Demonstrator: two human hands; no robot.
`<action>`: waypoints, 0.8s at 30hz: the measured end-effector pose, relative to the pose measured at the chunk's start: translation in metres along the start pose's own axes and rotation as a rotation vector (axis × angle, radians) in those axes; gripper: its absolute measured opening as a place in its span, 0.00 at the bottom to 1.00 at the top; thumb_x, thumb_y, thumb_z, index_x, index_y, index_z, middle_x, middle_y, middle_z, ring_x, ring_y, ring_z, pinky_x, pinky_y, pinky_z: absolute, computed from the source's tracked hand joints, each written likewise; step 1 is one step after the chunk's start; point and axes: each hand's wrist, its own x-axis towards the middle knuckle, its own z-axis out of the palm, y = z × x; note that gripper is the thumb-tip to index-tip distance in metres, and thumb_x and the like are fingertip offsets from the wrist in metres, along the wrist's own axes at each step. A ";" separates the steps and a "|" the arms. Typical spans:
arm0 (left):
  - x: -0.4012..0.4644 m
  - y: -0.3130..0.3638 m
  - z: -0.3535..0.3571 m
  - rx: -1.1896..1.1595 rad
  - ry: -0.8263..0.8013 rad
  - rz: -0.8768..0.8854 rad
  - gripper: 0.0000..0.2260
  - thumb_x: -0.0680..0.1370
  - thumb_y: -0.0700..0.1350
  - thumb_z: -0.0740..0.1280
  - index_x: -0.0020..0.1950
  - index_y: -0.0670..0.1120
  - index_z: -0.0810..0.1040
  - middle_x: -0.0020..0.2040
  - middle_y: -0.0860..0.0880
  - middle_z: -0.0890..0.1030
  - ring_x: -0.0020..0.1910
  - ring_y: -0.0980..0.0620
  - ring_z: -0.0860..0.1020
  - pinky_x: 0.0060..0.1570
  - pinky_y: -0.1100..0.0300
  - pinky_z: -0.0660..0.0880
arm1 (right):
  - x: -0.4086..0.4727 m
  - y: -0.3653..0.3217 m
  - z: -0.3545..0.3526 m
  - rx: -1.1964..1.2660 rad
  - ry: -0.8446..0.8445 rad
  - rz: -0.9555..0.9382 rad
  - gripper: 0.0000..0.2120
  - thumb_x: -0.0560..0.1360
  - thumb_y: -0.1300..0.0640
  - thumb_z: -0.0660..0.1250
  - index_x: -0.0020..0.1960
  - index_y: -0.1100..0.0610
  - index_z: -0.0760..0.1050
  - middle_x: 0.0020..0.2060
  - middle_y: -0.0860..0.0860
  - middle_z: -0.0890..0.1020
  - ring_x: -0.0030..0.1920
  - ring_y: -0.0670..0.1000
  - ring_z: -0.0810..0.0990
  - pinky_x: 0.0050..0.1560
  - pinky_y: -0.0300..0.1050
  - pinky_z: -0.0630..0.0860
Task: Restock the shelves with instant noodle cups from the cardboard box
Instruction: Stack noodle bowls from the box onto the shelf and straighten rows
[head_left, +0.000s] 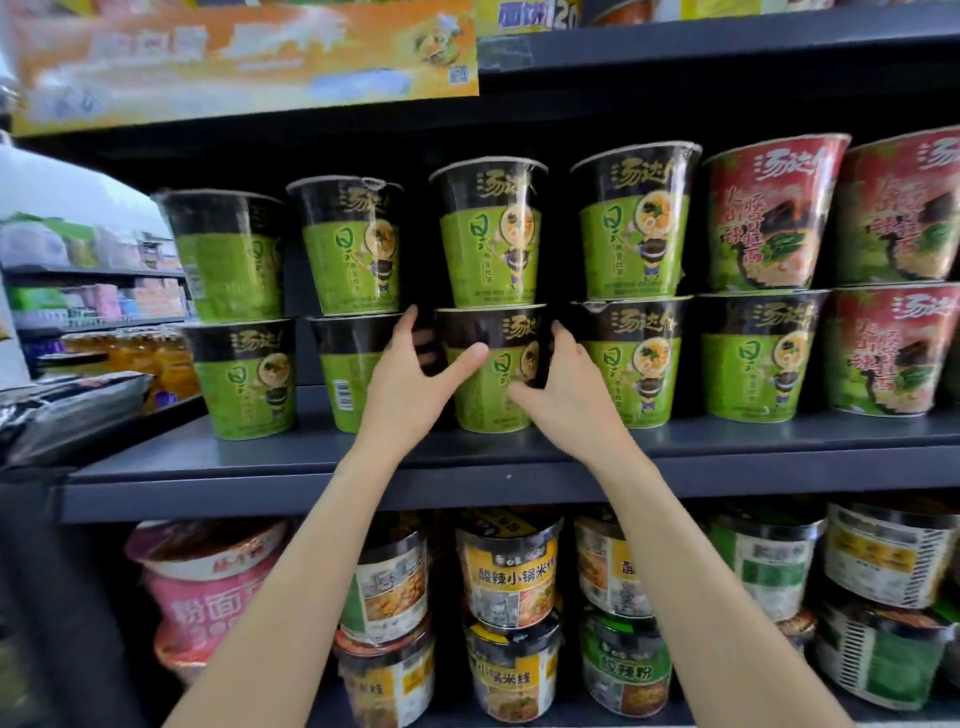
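Note:
A green-and-black noodle cup (498, 387) stands on the dark shelf (322, 483), bottom row, third from the left. My left hand (415, 376) grips its left side, thumb across the front. My right hand (566, 389) grips its right side, thumb low on the front. A second green cup (488, 234) is stacked on top of it. More green cups (239, 374) stand two high on both sides. The cardboard box is out of view.
Red-and-green cups (769, 213) fill the shelf's right end. The lower shelf holds pink, yellow and green round tubs (511, 571). A yellow banner (244, 57) hangs on the shelf above. At left lie a dark packet (67, 410) and another aisle's shelves (98, 291).

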 end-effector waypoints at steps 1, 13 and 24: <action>-0.005 0.000 -0.001 -0.005 0.010 0.018 0.39 0.71 0.59 0.69 0.76 0.51 0.54 0.67 0.52 0.72 0.60 0.55 0.74 0.55 0.61 0.68 | 0.006 -0.001 0.000 0.062 -0.051 0.033 0.41 0.74 0.57 0.68 0.78 0.59 0.46 0.70 0.56 0.67 0.69 0.54 0.67 0.63 0.42 0.65; 0.010 -0.007 0.001 0.059 -0.060 0.002 0.39 0.67 0.63 0.71 0.73 0.51 0.61 0.65 0.51 0.75 0.62 0.51 0.75 0.63 0.53 0.71 | -0.005 0.003 0.021 -0.025 0.161 -0.079 0.39 0.72 0.51 0.72 0.74 0.55 0.53 0.67 0.56 0.63 0.65 0.57 0.68 0.58 0.47 0.69; 0.020 0.027 -0.008 0.001 0.094 0.185 0.36 0.72 0.63 0.65 0.76 0.51 0.58 0.73 0.50 0.65 0.69 0.53 0.67 0.67 0.55 0.66 | -0.002 0.001 0.028 -0.070 0.239 0.002 0.50 0.67 0.45 0.75 0.74 0.50 0.43 0.62 0.56 0.75 0.58 0.61 0.78 0.53 0.55 0.75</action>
